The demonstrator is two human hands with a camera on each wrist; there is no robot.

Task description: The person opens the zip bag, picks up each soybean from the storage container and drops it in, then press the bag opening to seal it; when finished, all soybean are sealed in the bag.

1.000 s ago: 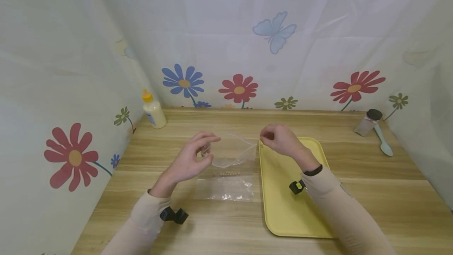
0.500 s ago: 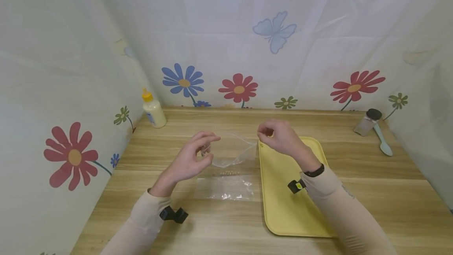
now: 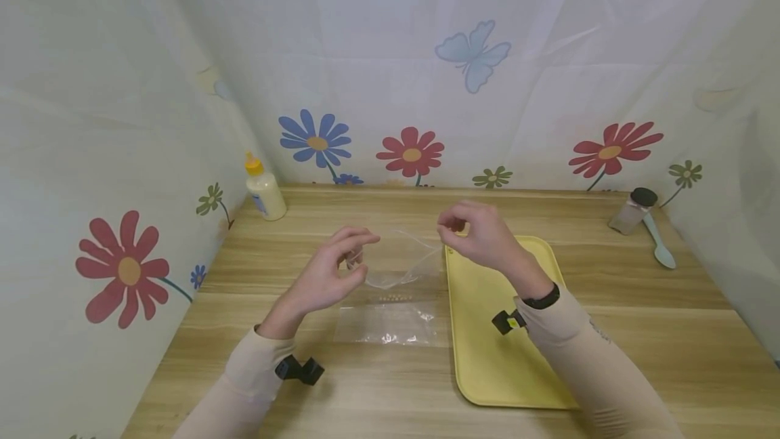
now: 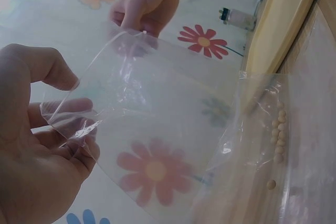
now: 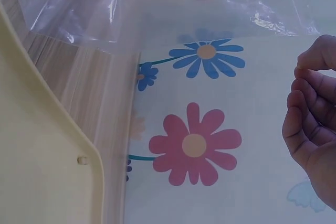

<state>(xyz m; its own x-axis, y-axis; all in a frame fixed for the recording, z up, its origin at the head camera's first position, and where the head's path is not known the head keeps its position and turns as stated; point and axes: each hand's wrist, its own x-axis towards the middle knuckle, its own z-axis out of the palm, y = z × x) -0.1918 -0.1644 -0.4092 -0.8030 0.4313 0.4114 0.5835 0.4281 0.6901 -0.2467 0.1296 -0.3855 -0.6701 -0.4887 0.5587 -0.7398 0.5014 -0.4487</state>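
Observation:
My left hand (image 3: 332, 273) holds a clear plastic zip bag (image 4: 173, 98) by the left side of its mouth, which gapes wide. In the left wrist view the fingers show through the film and the thumb stands at the rim. Several small tan balls (image 4: 278, 135) sit low in the bag. Above the far left corner of the yellow tray (image 3: 493, 358), beside the bag's mouth, is my right hand (image 3: 481, 232). Its thumb and forefinger meet at the tips on a small tan ball (image 5: 299, 68), mostly hidden. Another tan ball (image 5: 82, 160) lies in the tray's corner.
A white bottle (image 3: 268, 196) with a yellow nozzle stands at the back left of the wooden table (image 3: 365, 391). At the back right are a dark-lidded jar (image 3: 634, 211) and a pale blue spoon (image 3: 661, 246). A flowered curtain (image 3: 378, 53) surrounds the table.
My right hand has risen a little from the tray's corner and moved left towards the bag's mouth. The left hand and the bag have stayed in place.

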